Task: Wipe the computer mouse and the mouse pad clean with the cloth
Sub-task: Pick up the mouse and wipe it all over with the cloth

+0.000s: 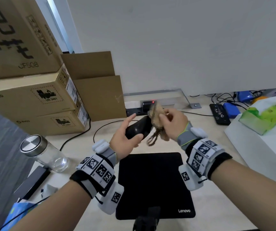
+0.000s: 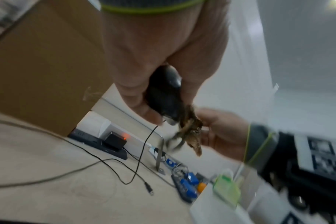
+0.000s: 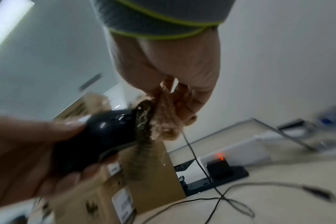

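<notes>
That black computer mouse [image 1: 138,128] is smooth glossy plastic, you can see highlights on its shell. The tan cloth [image 1: 157,116] against it looks fuzzy and coarse, with a dark fringed edge. Flat black mouse pad [image 1: 152,184] is matt fabric. Clear glass jar [image 1: 50,157] has a brushed-metal lid [image 1: 31,145]; brown boxes [image 1: 34,99] are plain matt cardboard.

Black mouse [image 1: 138,129] against tan cloth [image 1: 157,116]

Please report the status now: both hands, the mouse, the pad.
Left hand grips the mouse, lifted off the desk. Right hand holds the cloth against the mouse front. Mouse pad bare, not yet wiped. Nothing in the way.
</notes>
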{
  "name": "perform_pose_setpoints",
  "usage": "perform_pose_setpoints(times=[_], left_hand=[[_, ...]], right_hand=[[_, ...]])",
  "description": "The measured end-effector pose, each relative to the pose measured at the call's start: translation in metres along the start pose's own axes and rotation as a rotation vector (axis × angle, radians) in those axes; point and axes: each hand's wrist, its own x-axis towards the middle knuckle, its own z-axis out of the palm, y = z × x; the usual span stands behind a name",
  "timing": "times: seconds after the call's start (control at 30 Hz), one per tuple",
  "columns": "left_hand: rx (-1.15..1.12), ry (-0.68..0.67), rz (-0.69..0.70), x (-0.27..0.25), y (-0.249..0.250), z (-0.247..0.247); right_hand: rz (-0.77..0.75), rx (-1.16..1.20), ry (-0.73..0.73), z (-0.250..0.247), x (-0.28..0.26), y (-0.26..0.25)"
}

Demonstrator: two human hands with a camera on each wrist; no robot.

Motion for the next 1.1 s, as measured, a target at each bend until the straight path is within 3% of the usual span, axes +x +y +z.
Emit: perform_pose_setpoints(times=[0.07, 0.17, 0.27, 0.37, 0.43, 0.5, 0.6, 0.63, 0.77, 0.83, 0.97, 1.1], left_hand=[[-0.226, -0.008, -0.115, 0.002, 0.006, 0.001], [-0.347, 0.002, -0.161, 0.005, 0.007, 0.005], [-0.321, 0.004, -0.127, 0.008, 0.007, 0.012], [-0.324, 0.012, -0.132, 0.012, 0.006, 0.015], [-0.329, -0.001, -0.138, 0.013, 0.005, 0.014], [-0.33, -0.019, -0.129, 0.011, 0.006, 0.011], [-0.308, -0.053, -0.106, 0.009, 0.005, 0.009], [-0.301, -0.056, -0.102, 0.01, 0.006, 0.009], [-0.308, -0.052, -0.107, 0.013, 0.004, 0.01], [-0.34, -0.068, -0.12, 0.011, 0.0, 0.008], [-0.323, -0.124, -0.105, 0.006, -0.003, 0.0], [-0.369, -0.13, -0.124, 0.006, -0.003, -0.002]], right_hand=[[0.067, 0.084, 0.049, 0.0, 0.008, 0.009], [0.055, 0.176, 0.041, 0.005, 0.007, 0.006], [-0.005, 0.104, -0.026, 0.017, -0.009, -0.004], [-0.259, 0.057, -0.073, 0.028, -0.034, -0.02], [-0.35, 0.069, -0.11, 0.024, -0.035, -0.022], [-0.299, 0.039, -0.091, 0.017, -0.02, -0.013], [-0.096, 0.027, -0.011, 0.011, -0.005, -0.003], [-0.097, 0.029, -0.003, 0.013, -0.007, -0.004], [-0.329, 0.059, -0.08, 0.024, -0.027, -0.022], [-0.287, 0.041, -0.077, 0.023, -0.019, -0.019], [-0.017, -0.004, -0.026, 0.009, 0.002, 0.004], [0.107, 0.291, 0.047, 0.006, 0.008, 0.002]])
